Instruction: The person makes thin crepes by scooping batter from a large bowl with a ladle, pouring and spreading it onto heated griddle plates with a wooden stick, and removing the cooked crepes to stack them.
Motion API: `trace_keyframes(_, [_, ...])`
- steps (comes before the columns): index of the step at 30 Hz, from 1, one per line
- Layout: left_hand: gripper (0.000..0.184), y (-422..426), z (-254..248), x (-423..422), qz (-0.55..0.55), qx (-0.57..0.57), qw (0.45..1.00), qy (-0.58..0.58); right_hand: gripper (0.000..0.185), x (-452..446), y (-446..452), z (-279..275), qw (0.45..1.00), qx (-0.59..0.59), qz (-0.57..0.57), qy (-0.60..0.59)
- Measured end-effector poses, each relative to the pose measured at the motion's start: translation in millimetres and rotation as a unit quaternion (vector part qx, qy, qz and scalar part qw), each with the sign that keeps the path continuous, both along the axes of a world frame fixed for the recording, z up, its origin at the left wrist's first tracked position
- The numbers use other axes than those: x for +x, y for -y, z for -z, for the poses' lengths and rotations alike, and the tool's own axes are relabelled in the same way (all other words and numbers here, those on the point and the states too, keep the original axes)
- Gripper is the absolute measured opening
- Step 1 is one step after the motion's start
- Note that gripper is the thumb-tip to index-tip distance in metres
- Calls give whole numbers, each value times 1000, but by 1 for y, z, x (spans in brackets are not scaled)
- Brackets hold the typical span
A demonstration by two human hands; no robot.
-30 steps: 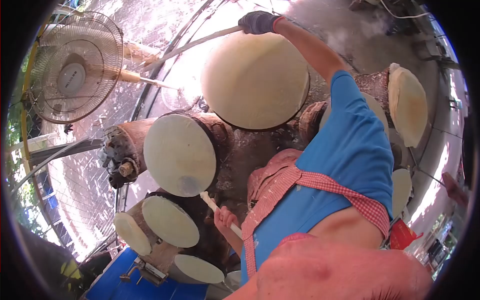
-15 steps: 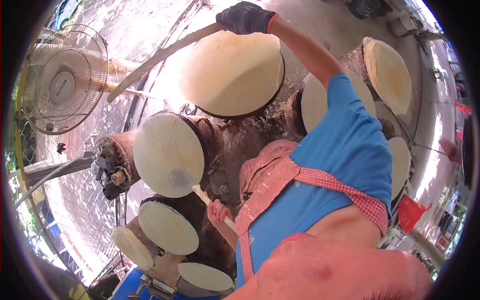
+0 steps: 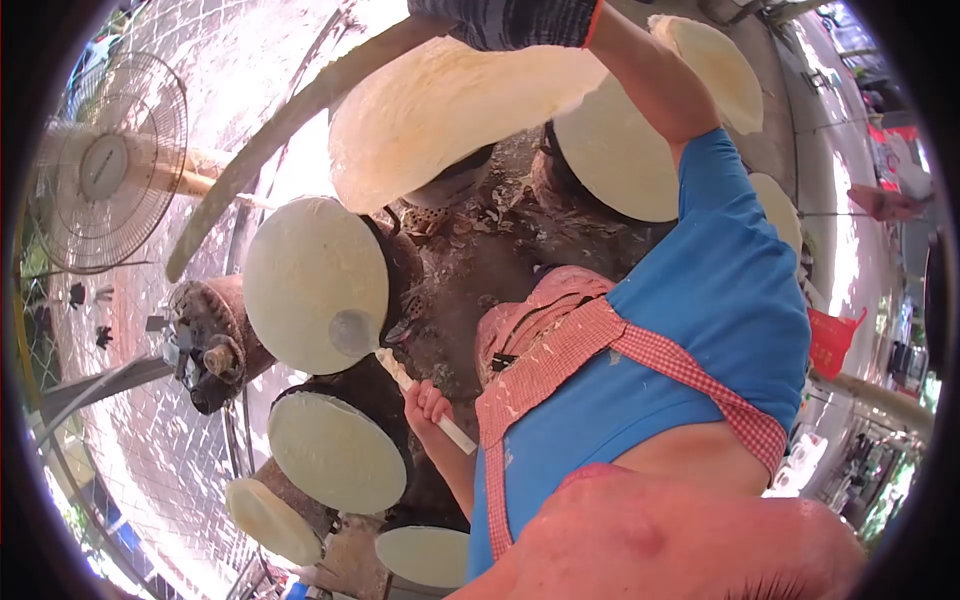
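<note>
My left hand (image 3: 428, 402), bare, is closed around the pale handle (image 3: 445, 425) of a ladle-like tool. Its round grey end (image 3: 352, 332) rests on the pale batter sheet (image 3: 310, 270) covering a round griddle. At the top edge my right hand (image 3: 505, 22), in a dark knitted glove, grips a long curved wooden stick (image 3: 260, 150) that slants down to the left. Below that hand a large thin flatbread (image 3: 440, 120) hangs bent, partly off its griddle. The glove hides whether its fingers also touch the flatbread.
More round griddles with pale sheets stand around me: one sheet (image 3: 338, 450) lower left, another (image 3: 625, 150) upper right. A flatbread (image 3: 710, 70) lies beyond. A fan (image 3: 105, 165) stands at far left, near a sooty burner pipe (image 3: 205, 345).
The large flatbread lay flat on its griddle and is now raised and bent, exposing the griddle's underside. My gloved hand appears higher and closer. The view has shifted slightly.
</note>
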State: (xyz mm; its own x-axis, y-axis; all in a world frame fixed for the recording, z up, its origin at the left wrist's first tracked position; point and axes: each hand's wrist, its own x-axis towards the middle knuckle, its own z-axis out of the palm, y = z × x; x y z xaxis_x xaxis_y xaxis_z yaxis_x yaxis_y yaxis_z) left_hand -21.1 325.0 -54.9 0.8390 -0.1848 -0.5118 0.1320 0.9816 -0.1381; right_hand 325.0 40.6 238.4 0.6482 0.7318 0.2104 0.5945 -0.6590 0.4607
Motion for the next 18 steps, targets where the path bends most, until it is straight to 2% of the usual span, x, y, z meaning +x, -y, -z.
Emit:
trace_keyframes(6, [37, 21, -5, 13, 59, 27, 998, 24, 13, -33, 73, -34, 996, 15, 54, 73])
trace_keyframes(8, [33, 38, -7, 20, 67, 3, 998, 17, 14, -38, 114, -44, 992, 23, 84, 95])
trace_keyframes(9, [16, 50, -12, 24, 86, -23, 996, 19, 14, -42, 138, -49, 989, 26, 100, 104])
trace_keyframes(11, [10, 62, 7, 30, 125, -25, 991, 39, 14, -49, 191, -53, 983, 28, 136, 118])
trace_keyframes(12, [18, 73, 14, 36, 136, -24, 989, 46, 14, -51, 219, -53, 980, 27, 153, 126])
trace_keyframes(14, [22, 114, 11, 46, 164, -45, 984, 59, 14, -51, 274, -57, 974, 23, 179, 138])
trace_keyframes(16, [27, 146, -11, 61, 190, -44, 979, 66, 15, -55, 324, -63, 966, 39, 202, 154])
trace_keyframes(18, [26, 188, -46, 70, 180, -75, 981, 20, 15, -60, 368, -71, 956, 56, 228, 173])
